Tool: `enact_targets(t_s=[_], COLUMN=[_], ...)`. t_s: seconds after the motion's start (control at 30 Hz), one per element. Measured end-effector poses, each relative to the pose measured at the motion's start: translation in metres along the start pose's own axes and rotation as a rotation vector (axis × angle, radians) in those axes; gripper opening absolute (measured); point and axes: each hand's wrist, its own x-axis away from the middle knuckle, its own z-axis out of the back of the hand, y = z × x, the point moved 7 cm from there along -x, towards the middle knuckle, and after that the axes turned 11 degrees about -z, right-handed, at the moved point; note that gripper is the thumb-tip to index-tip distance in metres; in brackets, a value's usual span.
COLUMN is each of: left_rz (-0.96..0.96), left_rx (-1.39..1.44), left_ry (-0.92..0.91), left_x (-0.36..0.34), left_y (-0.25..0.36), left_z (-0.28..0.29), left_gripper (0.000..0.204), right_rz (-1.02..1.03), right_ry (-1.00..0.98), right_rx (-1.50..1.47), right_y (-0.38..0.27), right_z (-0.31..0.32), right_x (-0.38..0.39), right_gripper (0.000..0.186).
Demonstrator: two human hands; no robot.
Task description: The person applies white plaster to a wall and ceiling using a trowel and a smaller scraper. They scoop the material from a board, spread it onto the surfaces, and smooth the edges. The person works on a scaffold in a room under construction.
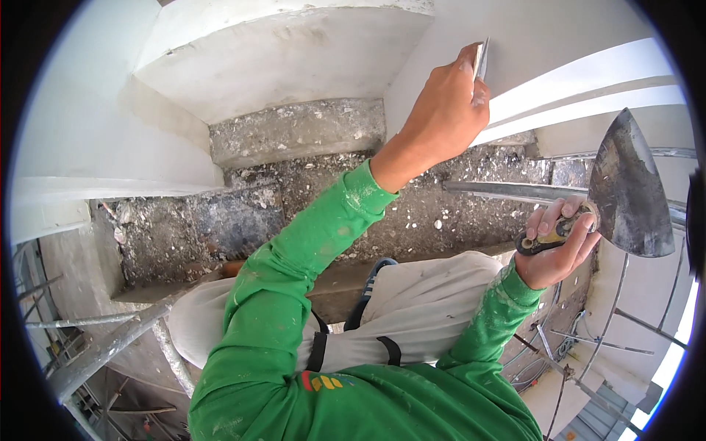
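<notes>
My left hand (443, 110) reaches up and across to the wall (537, 44) on the right. Its fingers close on a thin, flat, pale scraper (480, 60), seen nearly edge-on against the wall; its far side is hidden. At the right, my right hand (560, 246) grips the worn yellow-and-dark handle of a trowel (631, 187). The trowel's broad, pointed grey blade stands up and away from the hand, smeared with dried material. Both green sleeves carry white dust.
Below lies a dusty ledge (323, 198) strewn with white chips. A metal bar (507, 191) runs near my right hand. Scaffold pipes (110, 353) stand at the lower left, and thin bars (610, 316) cross at the lower right. White walls (294, 62) rise ahead.
</notes>
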Motion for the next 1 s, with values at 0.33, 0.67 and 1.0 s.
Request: enact_targets(t_s=[0.33, 0.67, 1.0], left_rz=[0.849, 0.905, 0.849], left_rx=[0.476, 0.355, 0.358], left_ry=[0.177, 0.173, 0.069], left_x=[0.211, 0.193, 0.139], left_y=[-0.346, -0.365, -0.319], left_z=[-0.019, -0.078, -0.079], left_gripper=[0.035, 0.031, 0.036], right_rz=[0.041, 0.058, 0.053], right_ry=[-0.005, 0.055, 0.048], right_rx=[0.107, 0.232, 0.173], right_y=[-0.004, -0.009, -0.017], right_z=[0.007, 0.038, 0.055], right_x=[0.005, 0.000, 0.003], right_gripper=[0.019, 0.019, 0.022])
